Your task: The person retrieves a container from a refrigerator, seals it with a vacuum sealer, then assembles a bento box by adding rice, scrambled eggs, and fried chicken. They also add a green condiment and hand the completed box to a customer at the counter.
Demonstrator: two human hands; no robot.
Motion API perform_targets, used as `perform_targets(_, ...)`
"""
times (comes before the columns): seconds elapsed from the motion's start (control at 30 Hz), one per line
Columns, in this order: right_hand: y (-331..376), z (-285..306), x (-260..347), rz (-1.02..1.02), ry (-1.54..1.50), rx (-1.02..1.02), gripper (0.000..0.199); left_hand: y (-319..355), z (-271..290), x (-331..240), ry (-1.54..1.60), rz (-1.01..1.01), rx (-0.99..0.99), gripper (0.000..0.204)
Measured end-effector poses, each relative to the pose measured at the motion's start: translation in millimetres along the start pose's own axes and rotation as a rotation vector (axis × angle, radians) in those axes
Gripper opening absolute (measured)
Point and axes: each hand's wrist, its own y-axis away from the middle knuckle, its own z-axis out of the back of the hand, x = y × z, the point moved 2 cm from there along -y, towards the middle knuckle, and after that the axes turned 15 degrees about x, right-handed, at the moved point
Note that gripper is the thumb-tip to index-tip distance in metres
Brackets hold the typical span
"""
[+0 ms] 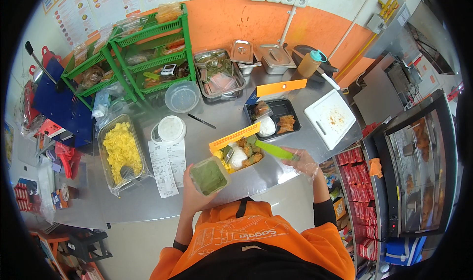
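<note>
My left hand grips a square clear tub of green sauce, tilted over the near edge of the table. In a clear plastic glove, my right hand is closed on the handle of a bright green spatula. The spatula's tip, smeared with green, is over a takeaway box with an orange lid flap. White rice, yellow food and browned pieces lie in that box. Behind it stands a black tray holding a white mound, orange-brown pieces and a small packet.
A steel pan of yellow food stands left, beside paper receipts and a white lid. Farther back are green racks, a pan of leaves and a sauce bottle. A white cutting board lies right, near a glass display cabinet.
</note>
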Motion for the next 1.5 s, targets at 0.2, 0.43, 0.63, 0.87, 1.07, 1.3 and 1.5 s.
perform_targets(0.2,0.9,3.0,1.3,-0.003,0.014,-0.016,0.053,1.6,1.0,2.1,0.053,0.008,-0.006,0.105)
perform_targets(0.43,7.5,4.7,-7.8,0.059,0.054,-0.047,0.051,2.8,3.7,-2.9,-0.039,0.019,-0.012,0.105)
perform_targets(0.63,23.6,1.0,-5.8,-0.096,0.090,-0.024,0.052,3.0,4.9,-4.0,-0.072,0.010,-0.012,0.106)
perform_targets(0.87,35.7,-4.1,-8.7,-0.067,0.077,-0.029,0.052,2.0,4.6,-10.0,-0.044,0.034,0.004,0.107)
perform_targets(1.07,40.1,-3.2,-21.9,-0.022,0.094,-0.048,0.051,2.1,3.5,-5.7,-0.029,0.021,0.007,0.107)
perform_targets(1.3,39.8,-2.9,-26.7,0.011,0.155,-0.040,0.050,3.2,2.3,-3.8,-0.055,0.012,0.002,0.108)
perform_targets(1.5,40.1,-2.8,-16.0,-0.011,0.212,-0.057,0.049,3.9,1.6,-2.9,-0.075,0.020,-0.002,0.108)
